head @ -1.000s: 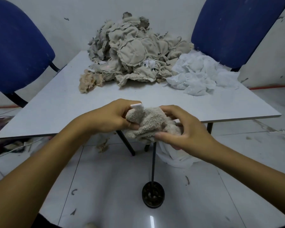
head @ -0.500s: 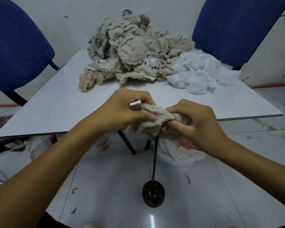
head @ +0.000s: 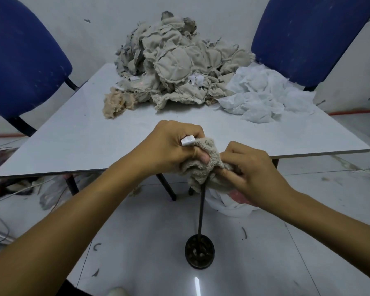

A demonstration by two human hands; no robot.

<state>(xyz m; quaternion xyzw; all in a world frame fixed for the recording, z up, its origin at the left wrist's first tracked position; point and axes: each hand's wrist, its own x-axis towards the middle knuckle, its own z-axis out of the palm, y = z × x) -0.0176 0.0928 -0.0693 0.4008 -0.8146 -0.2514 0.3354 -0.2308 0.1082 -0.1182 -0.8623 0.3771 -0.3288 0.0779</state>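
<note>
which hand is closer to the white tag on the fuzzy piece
Left. The left hand grips the fuzzy piece right beside the white tag; the right hand pinches it lower, clear of the tag.

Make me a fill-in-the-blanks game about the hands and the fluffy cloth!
1. The left hand and right hand grip the fluffy cloth: that makes ____ hands.
2. The black rod has a round base that sits on the ____.
3. The big fabric pile lies on the ____.
4. The left chair and right chair are both coloured ____.

Missing words: two, floor, table, blue.
</note>
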